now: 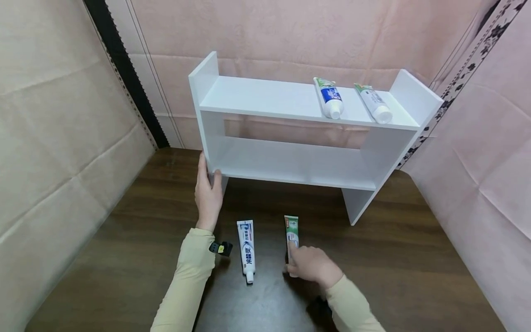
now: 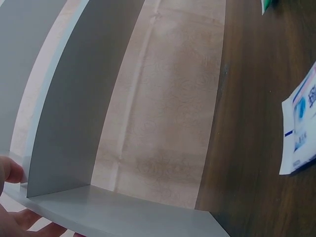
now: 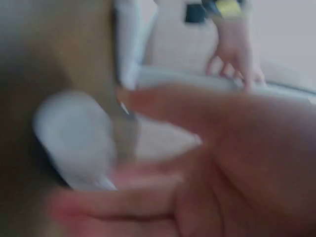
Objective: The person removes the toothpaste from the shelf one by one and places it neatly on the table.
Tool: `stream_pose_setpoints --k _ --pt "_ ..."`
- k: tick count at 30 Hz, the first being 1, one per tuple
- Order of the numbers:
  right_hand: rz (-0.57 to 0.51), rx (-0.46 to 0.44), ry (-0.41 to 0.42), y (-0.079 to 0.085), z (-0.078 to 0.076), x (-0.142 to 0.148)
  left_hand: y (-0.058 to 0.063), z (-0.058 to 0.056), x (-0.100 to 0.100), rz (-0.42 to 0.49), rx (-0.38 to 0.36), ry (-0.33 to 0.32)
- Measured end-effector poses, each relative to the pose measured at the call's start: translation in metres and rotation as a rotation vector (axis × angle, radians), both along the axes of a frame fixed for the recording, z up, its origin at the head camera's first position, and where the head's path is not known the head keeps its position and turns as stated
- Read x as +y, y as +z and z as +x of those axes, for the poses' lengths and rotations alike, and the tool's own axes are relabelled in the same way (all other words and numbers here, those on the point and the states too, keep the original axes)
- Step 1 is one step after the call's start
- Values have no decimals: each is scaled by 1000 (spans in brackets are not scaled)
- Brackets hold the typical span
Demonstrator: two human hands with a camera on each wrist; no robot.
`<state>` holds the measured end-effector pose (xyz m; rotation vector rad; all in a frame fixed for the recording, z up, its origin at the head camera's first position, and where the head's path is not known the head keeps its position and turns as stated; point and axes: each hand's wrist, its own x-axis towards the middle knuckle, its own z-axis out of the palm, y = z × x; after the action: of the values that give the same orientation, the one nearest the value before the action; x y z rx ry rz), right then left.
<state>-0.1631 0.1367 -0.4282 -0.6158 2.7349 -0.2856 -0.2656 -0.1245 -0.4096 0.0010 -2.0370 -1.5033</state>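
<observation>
A white two-tier shelf [image 1: 290, 159] stands at the back of the table. My left hand [image 1: 209, 198] holds its left side panel low down, the thumb [image 2: 11, 170] at the front edge and the other fingers along the outer face. On the table, a green-and-white toothpaste tube [image 1: 292, 228] lies under my right hand [image 1: 311, 264]. The blurred right wrist view shows the tube's white cap [image 3: 74, 133] beside the spread thumb and fingers, with a gap between them. A blue-and-white toothpaste tube [image 1: 246, 246] lies between the hands, cap toward me.
On the top tier, toward the right, lie a blue-labelled toothpaste tube [image 1: 330, 95] and a white-and-green toothpaste tube [image 1: 375, 103], caps at the front edge. Fabric walls [image 1: 62, 138] enclose the brown wooden table [image 1: 415, 258] at the back and sides.
</observation>
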Motion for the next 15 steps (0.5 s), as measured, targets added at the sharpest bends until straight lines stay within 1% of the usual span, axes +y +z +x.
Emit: stream_pose_setpoints --k 2,4,5,7,9,11,15 --pt "-44 -90 28 17 -10 11 1 0 -1 -2 0 -6" --pt "-84 -63 90 37 -20 23 1 1 -1 -2 -3 -4" --pt "-107 -24 116 49 -25 28 0 2 -2 0 -6 -3" --pt "-146 105 150 75 -31 38 0 3 -2 5 -10 2" --pt "-171 254 163 101 -36 44 -1 5 -2 10 -12 6" --pt "-188 375 164 125 -38 49 0 4 -2 11 -7 1" --pt "-214 626 189 164 -41 53 0 3 -1 7 6 -9"
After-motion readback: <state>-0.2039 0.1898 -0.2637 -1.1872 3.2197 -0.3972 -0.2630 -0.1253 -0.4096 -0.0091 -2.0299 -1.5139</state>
